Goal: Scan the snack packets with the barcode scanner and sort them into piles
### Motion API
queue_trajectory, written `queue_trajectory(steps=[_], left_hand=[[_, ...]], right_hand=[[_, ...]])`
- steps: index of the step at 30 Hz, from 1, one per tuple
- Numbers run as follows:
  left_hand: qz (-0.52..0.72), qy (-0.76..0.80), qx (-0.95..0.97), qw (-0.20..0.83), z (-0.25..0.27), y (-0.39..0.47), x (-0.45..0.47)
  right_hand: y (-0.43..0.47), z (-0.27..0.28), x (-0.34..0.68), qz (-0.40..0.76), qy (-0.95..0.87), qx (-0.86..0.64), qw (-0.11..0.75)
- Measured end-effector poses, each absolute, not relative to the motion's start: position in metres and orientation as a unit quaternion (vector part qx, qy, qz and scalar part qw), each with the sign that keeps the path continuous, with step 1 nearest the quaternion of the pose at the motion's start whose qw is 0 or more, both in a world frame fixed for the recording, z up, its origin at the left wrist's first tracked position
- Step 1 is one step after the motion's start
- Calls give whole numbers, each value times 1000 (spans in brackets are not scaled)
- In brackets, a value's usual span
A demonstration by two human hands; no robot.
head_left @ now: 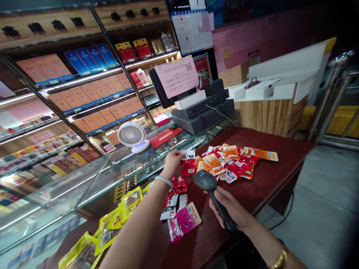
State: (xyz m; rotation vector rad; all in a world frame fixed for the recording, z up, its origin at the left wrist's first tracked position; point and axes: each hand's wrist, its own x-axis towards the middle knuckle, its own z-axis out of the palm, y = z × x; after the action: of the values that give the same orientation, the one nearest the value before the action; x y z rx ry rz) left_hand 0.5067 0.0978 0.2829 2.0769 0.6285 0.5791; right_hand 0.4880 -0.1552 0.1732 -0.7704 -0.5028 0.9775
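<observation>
My left hand (171, 164), with a pale bangle at its wrist, pinches the corner of a red and white snack packet (189, 164) above the table. In my right hand (224, 209) is a dark barcode scanner (205, 180), its head close to that packet. Beyond the scanner lies a loose pile of orange, red and pink snack packets (214, 164). Under my left forearm are more red and white packets (178, 184) and a magenta packet (184, 221). Yellow snack packets (131, 201) lie along the left side, partly hidden by my arm.
The dark red table (288, 149) meets a glass display counter (98, 179) at its left. On the counter stand a white fan (131, 135), a red envelope (165, 137) and a black cash drawer (202, 117) with cables. Shelves of boxes (95, 93) rise behind.
</observation>
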Motion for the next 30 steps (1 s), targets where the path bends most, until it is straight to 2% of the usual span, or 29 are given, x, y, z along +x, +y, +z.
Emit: queue_trajectory(steps=[2,7,13,15,16,20,27,30], left_hand=[[229,249,812,475,281,98,511],[187,248,668,676,267,79,533],[100,225,650,719,249,54,550],[88,223,714,658,248,63,543],[78,223,776,586,249,71,537],[-21,218,952,213,259,114,500],[-152,230,960,-53,262,145,447],[-168,216,958,-79,255,143,444]], right_hand=[[-155,173,488,449,-237,-353,786],[-154,173,487,440,-239,-349,792],[-155,174,488,439,-228,-351,795],[-157,176,488,440,-231,-351,794],[-157,177,488,441,-232,-352,792],[-159,180,488,449,-228,-357,786],[-158,179,488,455,-235,-364,778],[-158,178,488,457,-233,-363,778]])
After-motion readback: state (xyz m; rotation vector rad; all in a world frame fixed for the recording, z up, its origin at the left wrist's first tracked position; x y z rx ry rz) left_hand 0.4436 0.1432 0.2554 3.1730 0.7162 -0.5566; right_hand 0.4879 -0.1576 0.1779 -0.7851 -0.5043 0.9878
